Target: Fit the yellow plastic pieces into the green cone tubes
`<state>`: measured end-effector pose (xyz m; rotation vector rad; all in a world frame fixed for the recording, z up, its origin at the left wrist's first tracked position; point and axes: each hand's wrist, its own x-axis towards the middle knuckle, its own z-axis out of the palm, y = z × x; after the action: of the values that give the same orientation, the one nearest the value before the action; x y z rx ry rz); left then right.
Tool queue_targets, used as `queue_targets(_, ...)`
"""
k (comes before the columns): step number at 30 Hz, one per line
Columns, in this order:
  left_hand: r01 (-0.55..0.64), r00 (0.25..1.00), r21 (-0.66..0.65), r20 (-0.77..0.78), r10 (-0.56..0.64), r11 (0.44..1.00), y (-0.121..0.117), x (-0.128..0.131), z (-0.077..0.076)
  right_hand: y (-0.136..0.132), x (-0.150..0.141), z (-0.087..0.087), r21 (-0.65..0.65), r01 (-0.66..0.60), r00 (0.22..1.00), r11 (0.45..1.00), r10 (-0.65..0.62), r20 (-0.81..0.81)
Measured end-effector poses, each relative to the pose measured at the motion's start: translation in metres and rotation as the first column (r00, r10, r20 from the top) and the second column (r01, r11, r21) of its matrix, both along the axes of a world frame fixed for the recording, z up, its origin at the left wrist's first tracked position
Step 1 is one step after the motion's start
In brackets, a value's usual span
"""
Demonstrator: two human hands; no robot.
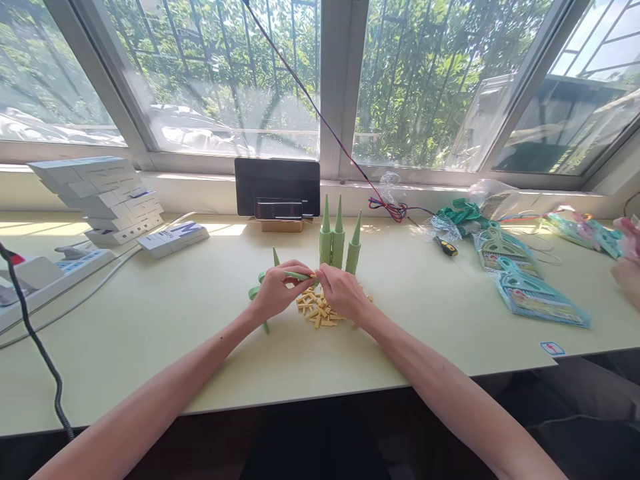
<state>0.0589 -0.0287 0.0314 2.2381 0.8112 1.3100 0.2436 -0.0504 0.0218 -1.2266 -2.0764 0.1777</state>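
Note:
My left hand (276,291) is closed around a slim green tapered piece (296,275), held almost level above the table. At the piece's right end, the fingers of my right hand (343,293) are pinched together; a bit of yellow shows between the two hands, but the fingers hide most of it. Under and between my hands lies a pile of small yellow pieces (320,313). Behind my right hand stand three upright green stacks with pointed tips (339,247). More green pieces (254,292) lie to the left, partly covered by my left hand.
A dark tablet (277,183) leans at the window with a phone (279,209) before it. White boxes (110,193) are stacked at left near a power strip (55,273). At right are bagged dustpan sets (540,293), a yellow-black tool (445,246) and another person's hand (627,280).

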Motion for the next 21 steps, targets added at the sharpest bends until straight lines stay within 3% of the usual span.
queue_targets(21,-0.041,0.994,0.335,-0.083,0.073,0.941,-0.0053,0.0019,-0.0007,-0.0038,-0.0029,-0.0013,0.01,-0.002,0.997,1.0,0.003,-0.079)
